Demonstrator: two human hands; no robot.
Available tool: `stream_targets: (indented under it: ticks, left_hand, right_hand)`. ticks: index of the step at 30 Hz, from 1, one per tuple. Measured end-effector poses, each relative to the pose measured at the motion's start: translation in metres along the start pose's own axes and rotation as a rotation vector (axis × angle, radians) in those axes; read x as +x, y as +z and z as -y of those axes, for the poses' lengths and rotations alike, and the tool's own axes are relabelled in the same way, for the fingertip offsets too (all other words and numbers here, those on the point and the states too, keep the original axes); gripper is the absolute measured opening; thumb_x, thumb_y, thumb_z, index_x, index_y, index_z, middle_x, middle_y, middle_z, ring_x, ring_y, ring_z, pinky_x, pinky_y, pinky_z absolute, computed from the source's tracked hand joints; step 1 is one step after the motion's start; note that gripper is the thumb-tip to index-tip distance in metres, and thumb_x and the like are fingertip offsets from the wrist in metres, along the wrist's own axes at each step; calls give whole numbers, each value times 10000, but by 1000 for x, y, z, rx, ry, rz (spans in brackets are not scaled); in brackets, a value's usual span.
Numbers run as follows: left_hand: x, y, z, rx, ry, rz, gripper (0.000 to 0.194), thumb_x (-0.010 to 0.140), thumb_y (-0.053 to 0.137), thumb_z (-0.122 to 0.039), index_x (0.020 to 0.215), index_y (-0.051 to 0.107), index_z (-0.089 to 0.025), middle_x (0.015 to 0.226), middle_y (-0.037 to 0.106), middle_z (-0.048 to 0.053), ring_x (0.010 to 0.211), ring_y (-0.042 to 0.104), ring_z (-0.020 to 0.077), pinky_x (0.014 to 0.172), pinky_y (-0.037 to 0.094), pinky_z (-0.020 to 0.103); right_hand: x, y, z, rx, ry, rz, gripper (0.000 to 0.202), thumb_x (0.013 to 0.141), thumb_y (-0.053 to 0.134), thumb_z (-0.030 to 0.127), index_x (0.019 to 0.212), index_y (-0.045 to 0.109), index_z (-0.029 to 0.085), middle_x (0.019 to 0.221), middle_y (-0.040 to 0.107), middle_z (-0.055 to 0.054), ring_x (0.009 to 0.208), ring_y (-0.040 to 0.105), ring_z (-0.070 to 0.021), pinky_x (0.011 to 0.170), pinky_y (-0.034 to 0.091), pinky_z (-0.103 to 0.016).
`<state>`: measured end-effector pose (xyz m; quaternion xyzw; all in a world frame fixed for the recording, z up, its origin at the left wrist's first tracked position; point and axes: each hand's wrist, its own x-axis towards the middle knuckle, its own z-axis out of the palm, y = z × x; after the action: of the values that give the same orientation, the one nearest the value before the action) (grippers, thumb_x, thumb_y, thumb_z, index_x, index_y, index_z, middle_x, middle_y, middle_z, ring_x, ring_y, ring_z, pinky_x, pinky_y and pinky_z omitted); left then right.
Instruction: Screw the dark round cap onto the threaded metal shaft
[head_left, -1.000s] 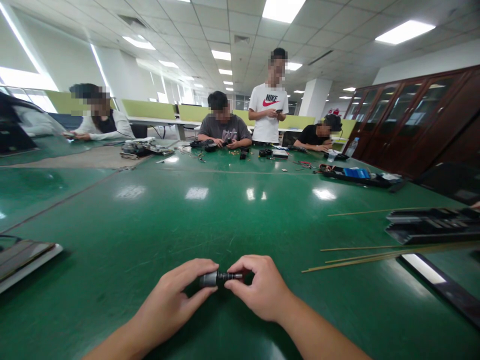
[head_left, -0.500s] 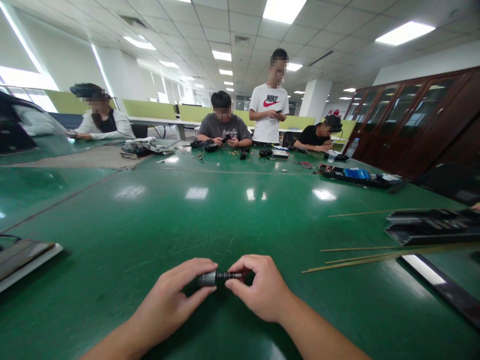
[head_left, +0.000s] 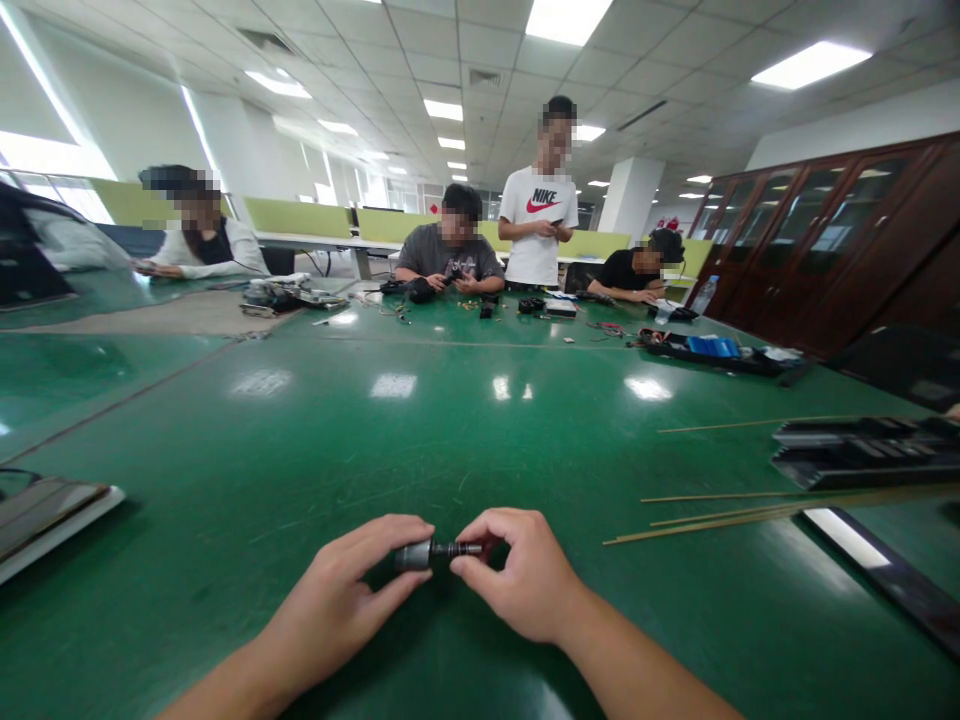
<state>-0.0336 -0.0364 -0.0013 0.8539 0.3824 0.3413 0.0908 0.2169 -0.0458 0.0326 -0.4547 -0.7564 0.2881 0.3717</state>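
Left hand [head_left: 341, 590] clamped, right hand [head_left: 525, 580] close in

At six o'clock, over the glossy green tabletop [head_left: 420, 445], I grip the stubby grey metal cylinder [head_left: 415, 556] between left thumb and fingers. Right thumb and forefinger bracket its thin dark ringed shaft [head_left: 460, 549]; from here I can't tell whether they press. I'd brace the cylinder and work straight along the shaft.

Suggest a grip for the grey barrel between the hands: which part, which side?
Probably best across the wide body of the grey barrel, coming from the left, thumb opposing fingers, as the left hand does. It lies crosswise, round and thickest there; the thinner shaft points right, where the right hand has its fingertips.
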Motion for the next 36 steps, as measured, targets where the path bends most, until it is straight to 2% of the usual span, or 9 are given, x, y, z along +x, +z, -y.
stream_targets:
  ticks: [23, 36]
  left_hand:
    - [-2, -2, 5, 38, -7, 14, 389, 898, 693, -311, 1275, 601, -276, 1215, 702, 58, 1129, 681, 215, 1000, 566, 338]
    - [-1, -3, 3, 32, -28, 17, 408, 900, 703, -298, 1283, 564, -313, 1223, 690, 8, 1139, 663, 168, 1023, 541, 300]
  right_hand:
    - [1, -1, -1, 33, 4, 2, 64, 801, 736, 195, 862, 743, 211, 751, 725, 8, 686, 671, -150, 684, 488, -254]
    - [0, -1, -2, 28, -6, -2, 64, 795, 740, 190, 856, 737, 208, 737, 716, 16, 674, 664, -142, 681, 481, -247]
